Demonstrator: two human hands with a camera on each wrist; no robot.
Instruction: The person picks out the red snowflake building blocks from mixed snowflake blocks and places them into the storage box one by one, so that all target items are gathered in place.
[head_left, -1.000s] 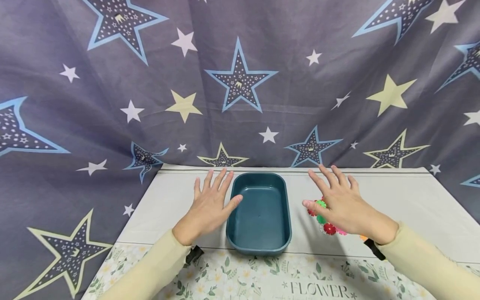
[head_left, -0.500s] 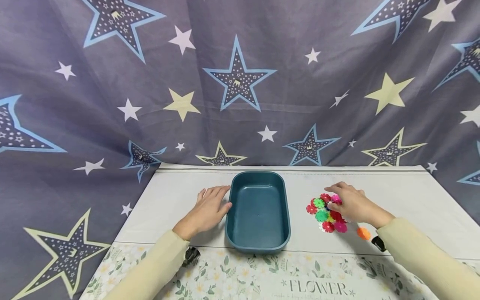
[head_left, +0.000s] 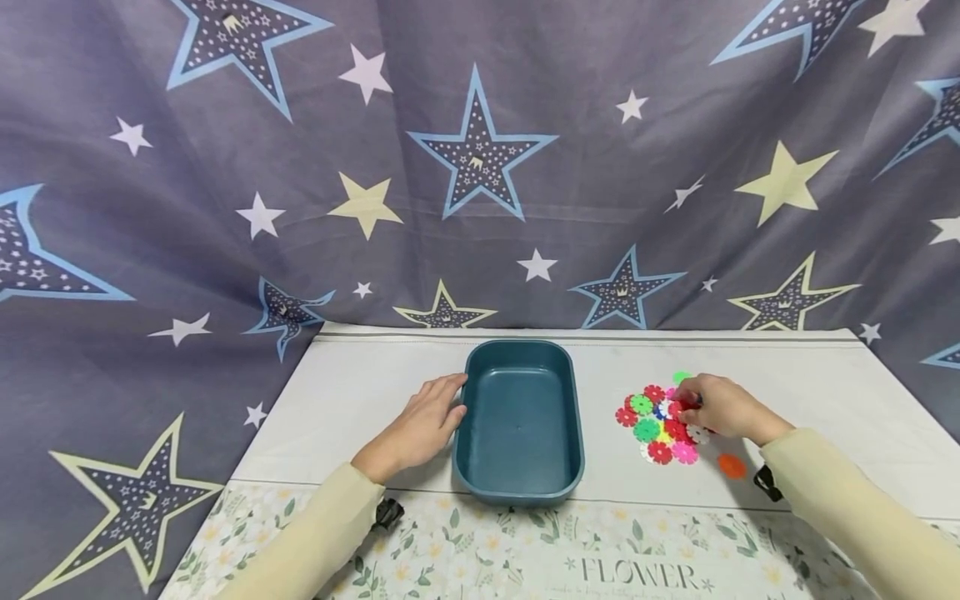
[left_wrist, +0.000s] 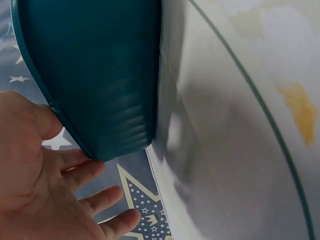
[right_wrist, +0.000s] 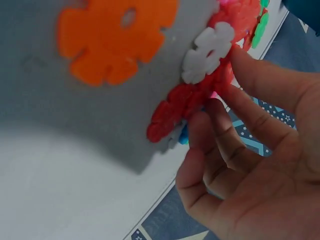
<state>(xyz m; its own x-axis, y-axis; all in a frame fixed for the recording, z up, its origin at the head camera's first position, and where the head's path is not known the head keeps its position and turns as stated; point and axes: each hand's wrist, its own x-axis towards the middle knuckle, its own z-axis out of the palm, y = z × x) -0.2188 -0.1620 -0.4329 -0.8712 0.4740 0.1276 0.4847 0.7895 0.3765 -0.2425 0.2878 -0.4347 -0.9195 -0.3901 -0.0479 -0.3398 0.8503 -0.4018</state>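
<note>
A deep teal rectangular box (head_left: 519, 479) stands upright on the table. Beside it, my left hand (head_left: 416, 429) has its thumb and fingertips at the left rim, its fingers loosely spread. The left wrist view shows the fingers (left_wrist: 82, 172) along the box's edge (left_wrist: 120, 100). To the right lies a pile of flower-shaped plastic discs (head_left: 647, 429) in red, green, pink, white, blue and yellow. My right hand (head_left: 723, 408) reaches over the pile's right side, fingers bent. In the right wrist view, its thumb and index finger pinch at a red disc (right_wrist: 225, 72); the fingers hide part of the pile.
One orange disc (head_left: 732, 466) lies apart, nearer the front. A green disc (head_left: 681, 377) lies behind the pile. The white tablecloth (head_left: 832, 417) has a floral front band with lettering. A grey star-patterned curtain (head_left: 480, 250) hangs along the back edge.
Both hands have come down from spread above the table. The left settles at the box's rim; the right drops onto the discs with its fingers curling in. The box stays in place.
</note>
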